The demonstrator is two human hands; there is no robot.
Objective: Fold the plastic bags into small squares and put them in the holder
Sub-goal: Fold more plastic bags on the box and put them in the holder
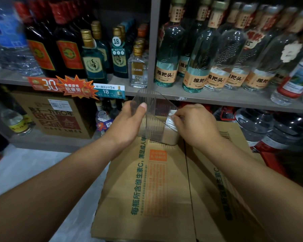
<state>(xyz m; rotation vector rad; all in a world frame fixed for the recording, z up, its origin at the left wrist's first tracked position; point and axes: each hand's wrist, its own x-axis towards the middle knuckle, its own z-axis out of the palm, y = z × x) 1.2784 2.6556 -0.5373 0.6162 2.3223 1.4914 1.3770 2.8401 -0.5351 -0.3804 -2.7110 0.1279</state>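
Both forearms are stretching over the box (147, 186). The right hand (198, 124) is pinching a folded bag (171, 118) just inside the holder (153, 105). The left hand (129, 123) is gripping the holder, fingers curled round its wall. This bag seems nearly stowed; no others are showing.

Two hands (128, 119) (198, 123), one holder (150, 100), one folded bag (170, 121)

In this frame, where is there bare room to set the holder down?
The cardboard box top is bare on the near side of the holder, which the left hand grips while the right hand pinches a folded bag. The pale floor left of the box is bare too. The shelf is packed with bottles.
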